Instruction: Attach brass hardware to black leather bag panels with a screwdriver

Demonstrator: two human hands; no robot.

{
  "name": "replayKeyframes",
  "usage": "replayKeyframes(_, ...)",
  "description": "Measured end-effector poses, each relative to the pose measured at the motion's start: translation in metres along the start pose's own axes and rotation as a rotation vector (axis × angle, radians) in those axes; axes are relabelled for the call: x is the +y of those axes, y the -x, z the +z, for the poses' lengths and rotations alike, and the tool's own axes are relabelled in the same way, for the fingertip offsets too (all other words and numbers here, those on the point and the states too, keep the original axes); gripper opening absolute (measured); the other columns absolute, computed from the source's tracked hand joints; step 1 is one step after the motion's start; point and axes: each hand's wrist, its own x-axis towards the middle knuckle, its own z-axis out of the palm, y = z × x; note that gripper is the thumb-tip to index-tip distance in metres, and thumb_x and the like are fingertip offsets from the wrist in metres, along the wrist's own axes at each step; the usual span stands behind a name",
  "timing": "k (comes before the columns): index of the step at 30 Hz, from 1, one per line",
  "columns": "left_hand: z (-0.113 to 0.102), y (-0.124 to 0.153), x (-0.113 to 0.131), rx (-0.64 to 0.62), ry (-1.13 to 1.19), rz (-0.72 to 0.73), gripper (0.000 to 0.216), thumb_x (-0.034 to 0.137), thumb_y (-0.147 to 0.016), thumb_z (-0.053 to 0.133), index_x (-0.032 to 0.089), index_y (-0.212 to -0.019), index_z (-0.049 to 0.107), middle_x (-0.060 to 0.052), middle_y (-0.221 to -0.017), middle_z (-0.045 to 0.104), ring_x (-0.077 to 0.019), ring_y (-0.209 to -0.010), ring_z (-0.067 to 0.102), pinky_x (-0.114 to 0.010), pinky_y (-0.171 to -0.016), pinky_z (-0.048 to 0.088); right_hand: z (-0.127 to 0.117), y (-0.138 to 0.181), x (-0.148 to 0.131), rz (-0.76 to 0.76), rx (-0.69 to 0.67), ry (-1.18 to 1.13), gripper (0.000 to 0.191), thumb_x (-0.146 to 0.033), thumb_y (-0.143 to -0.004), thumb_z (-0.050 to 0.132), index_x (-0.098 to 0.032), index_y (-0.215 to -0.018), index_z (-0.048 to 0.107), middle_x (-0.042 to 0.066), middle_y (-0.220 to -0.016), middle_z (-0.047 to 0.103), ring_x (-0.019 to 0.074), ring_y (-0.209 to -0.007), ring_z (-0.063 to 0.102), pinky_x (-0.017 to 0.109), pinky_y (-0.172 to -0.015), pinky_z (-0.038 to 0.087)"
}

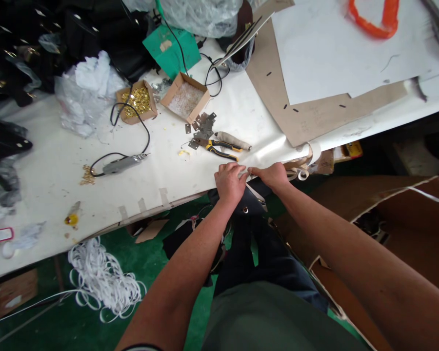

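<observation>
L hand & R hand at tabletop's near edge, black pc just off it. L fingers bent, R mostly hidden, can't tell grip. Pliers close beyond, more room L.

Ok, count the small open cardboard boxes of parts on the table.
2: one box holds gold-coloured pieces; the other box, to its right in the picture, holds whitish pieces. More may be hidden.
</observation>
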Motion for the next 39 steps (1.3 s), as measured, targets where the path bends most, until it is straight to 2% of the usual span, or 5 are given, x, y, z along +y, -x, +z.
replayKeyframes(17,0.003,0.001,-0.004,0.013,-0.012,0.012,0.020,0.041,-0.088,0.077,0.032,-0.106,0.076,0.000,-0.118,0.074,-0.0260,-0.116,0.058,-0.043,-0.089,0.042,-0.019,0.012,0.000,0.057,0.131,0.163,0.041,-0.053,-0.063,0.084,-0.017,-0.064,0.065,0.010,-0.070,0.072,0.0288,-0.071,0.068,0.037,-0.065,0.052)
replayKeyframes(26,0.000,0.003,-0.006,-0.015,0.006,0.055,0.020,0.040,-0.092,0.071,0.030,-0.109,0.076,0.000,-0.120,0.074,-0.0252,-0.115,0.056,-0.044,-0.090,0.040,-0.074,0.043,-0.015,-0.267,0.334,0.223,0.034,-0.054,-0.084,0.070,-0.021,-0.076,0.068,0.002,-0.070,0.068,0.0221,-0.068,0.064,0.037,-0.072,0.048)
replayKeyframes(31,0.000,0.001,-0.007,-0.009,0.029,0.048,0.020,0.040,-0.091,0.072,0.031,-0.109,0.076,0.001,-0.119,0.074,-0.0251,-0.114,0.056,-0.045,-0.087,0.040,-0.025,-0.015,-0.077,-0.746,0.064,0.413,0.028,-0.036,-0.087,0.069,-0.022,-0.111,0.072,0.009,-0.108,0.072,0.0239,-0.093,0.068,0.035,-0.081,0.052)
replayKeyframes(35,0.002,0.000,-0.009,-0.027,0.031,0.047,0.018,0.041,-0.092,0.071,0.031,-0.106,0.076,0.001,-0.118,0.074,-0.0252,-0.114,0.056,-0.045,-0.087,0.039,0.015,-0.076,-0.107,-0.651,-0.183,0.734,0.040,-0.038,-0.079,0.077,-0.022,-0.115,0.073,0.009,-0.110,0.074,0.0265,-0.096,0.068,0.035,-0.078,0.051)
replayKeyframes(39,0.002,-0.001,-0.011,-0.031,0.031,0.055,0.018,0.042,-0.092,0.070,0.031,-0.106,0.076,0.001,-0.119,0.074,-0.0254,-0.115,0.055,-0.046,-0.088,0.039,0.013,-0.098,-0.110,-0.600,-0.289,0.786,0.027,-0.038,-0.077,0.076,-0.023,-0.098,0.077,0.004,-0.094,0.076,0.0251,-0.087,0.068,0.034,-0.073,0.048)
